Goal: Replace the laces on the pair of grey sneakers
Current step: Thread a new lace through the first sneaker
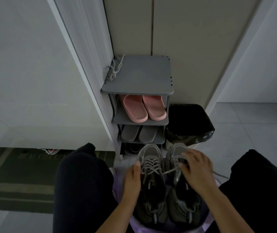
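Between the person's dark-trousered knees (82, 182), the pair of grey sneakers sits side by side, toes pointing away, on a lilac plastic surface (135, 223) and fills most of it. The left hand (132, 179) lies along the outer edge of the left-side sneaker (152, 190) and pinches a loop of its crossed lace (151, 163) at the thumb tip. The right hand (197, 170) curls over the tongue of the right-side sneaker (183, 204), gripping a loose lace (169, 171) that trails out to both sides.

A doormat (23, 167) lies on the floor to the left. Beyond the toes stands a grey shoe rack (137, 76) with grey slippers (139, 133) on a lower shelf and pink slippers (145, 107) above. A bundle of pale laces (115, 68) rests at the top shelf's far left corner. A bin lined with a black bag (189, 123) stands just beside the rack's right edge.
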`<state>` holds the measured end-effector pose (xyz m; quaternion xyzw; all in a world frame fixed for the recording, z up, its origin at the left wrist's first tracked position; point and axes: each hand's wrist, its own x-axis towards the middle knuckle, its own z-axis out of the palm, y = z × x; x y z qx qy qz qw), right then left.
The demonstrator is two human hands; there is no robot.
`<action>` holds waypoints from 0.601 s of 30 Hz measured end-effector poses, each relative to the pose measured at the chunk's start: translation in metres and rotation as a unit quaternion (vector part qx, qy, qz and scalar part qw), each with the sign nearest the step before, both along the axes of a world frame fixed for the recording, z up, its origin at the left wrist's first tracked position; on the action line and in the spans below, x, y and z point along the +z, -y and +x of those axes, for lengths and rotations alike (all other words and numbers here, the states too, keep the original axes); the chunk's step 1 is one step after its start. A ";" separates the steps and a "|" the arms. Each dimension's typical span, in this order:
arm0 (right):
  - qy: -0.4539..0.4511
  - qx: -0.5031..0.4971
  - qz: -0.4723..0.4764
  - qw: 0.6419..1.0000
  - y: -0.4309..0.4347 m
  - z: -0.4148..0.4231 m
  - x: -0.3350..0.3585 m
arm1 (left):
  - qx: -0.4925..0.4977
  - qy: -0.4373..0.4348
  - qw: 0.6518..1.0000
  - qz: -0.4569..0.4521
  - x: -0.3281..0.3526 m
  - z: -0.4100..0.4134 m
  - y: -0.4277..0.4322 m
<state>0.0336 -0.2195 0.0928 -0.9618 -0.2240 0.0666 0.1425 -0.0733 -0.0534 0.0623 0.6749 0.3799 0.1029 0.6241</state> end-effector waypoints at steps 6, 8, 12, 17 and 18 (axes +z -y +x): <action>-0.002 0.154 0.014 0.988 -0.020 -0.013 -0.007 | -0.006 0.007 1.000 -0.010 -0.006 0.002 -0.001; -0.028 0.150 0.081 0.985 -0.013 -0.005 -0.011 | 0.004 0.012 1.000 -0.015 -0.004 0.001 -0.002; -0.065 0.147 0.119 0.980 -0.009 0.001 -0.009 | -0.011 0.015 1.000 -0.003 -0.002 -0.002 -0.005; -0.088 0.145 0.094 0.981 -0.012 -0.008 -0.001 | -0.027 0.031 0.999 0.019 -0.004 -0.002 -0.008; -0.079 0.147 0.074 0.983 -0.015 -0.011 0.000 | -0.056 0.033 0.997 0.035 -0.006 -0.002 -0.005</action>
